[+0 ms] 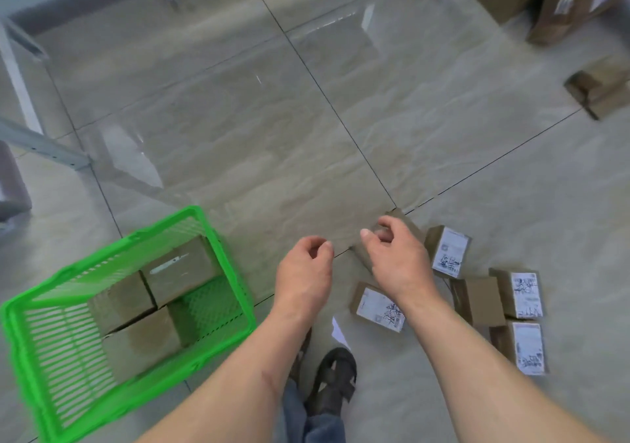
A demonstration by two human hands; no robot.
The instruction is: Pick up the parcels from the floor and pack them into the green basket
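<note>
A person's right hand is reaching over a plain brown cardboard parcel lying just beyond its curled, empty fingers, apparently to grasp it; the left hand is hovering loosely curled and empty, the green plastic mesh basket waiting beside it, three boxes inside.

Glossy beige tiled floor with dark grout lines, grey metal shelf frame at left

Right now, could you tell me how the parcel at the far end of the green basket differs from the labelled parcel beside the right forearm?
The basket parcel sits packed inside the green basket; the floor parcel lies loose on the tiles. The basket parcel's top is plain brown; the floor parcel shows a white printed label. Both are small brown cardboard boxes.
</note>
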